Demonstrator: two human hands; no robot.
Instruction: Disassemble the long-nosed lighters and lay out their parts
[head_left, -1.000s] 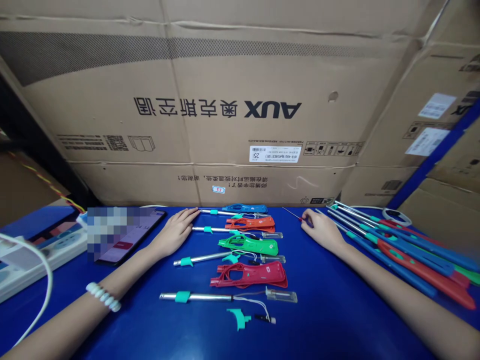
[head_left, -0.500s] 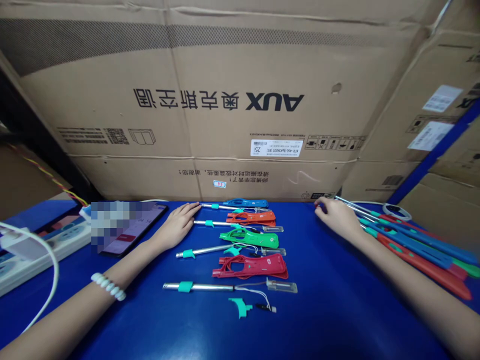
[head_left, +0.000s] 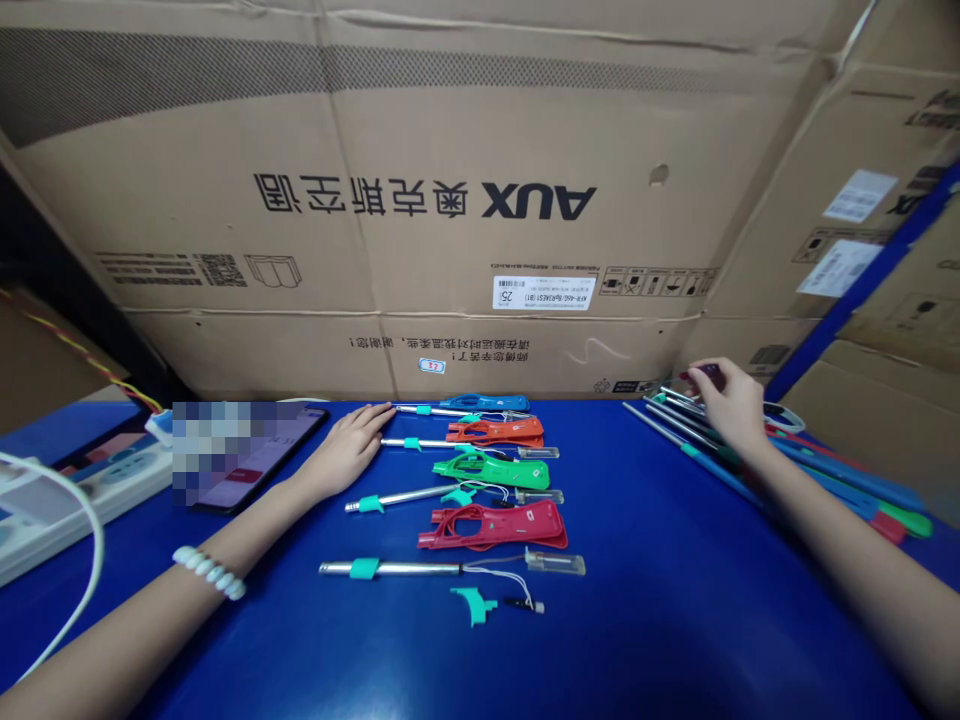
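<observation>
My left hand [head_left: 346, 447] rests flat on the blue table with its fingers stretched out. Its fingertips lie beside the metal tube [head_left: 409, 410] of the farthest taken-apart stick lighter. At the back right, my right hand [head_left: 731, 400] is raised over a bundle of whole stick lighters [head_left: 667, 425], its fingers pinched on a small dark red piece [head_left: 705, 376] whose kind I cannot make out. Blue [head_left: 491, 402], orange [head_left: 499, 432], green [head_left: 495, 470] and red [head_left: 499, 525] lighter shells lie in rows. By them are metal tubes [head_left: 405, 569], clear fuel tanks [head_left: 555, 562] and teal triggers [head_left: 472, 605].
A phone [head_left: 259, 470] and a white power strip [head_left: 97, 515] with cables are on the left. A large cardboard box [head_left: 420, 130] stands as a wall along the table's back edge. A white loop [head_left: 784, 418] lies behind the lighter bundle.
My right hand has moved right and up from the table's back edge, with the dark red piece. The lighter bundle has shifted left and lies differently. My left hand keeps its place.
</observation>
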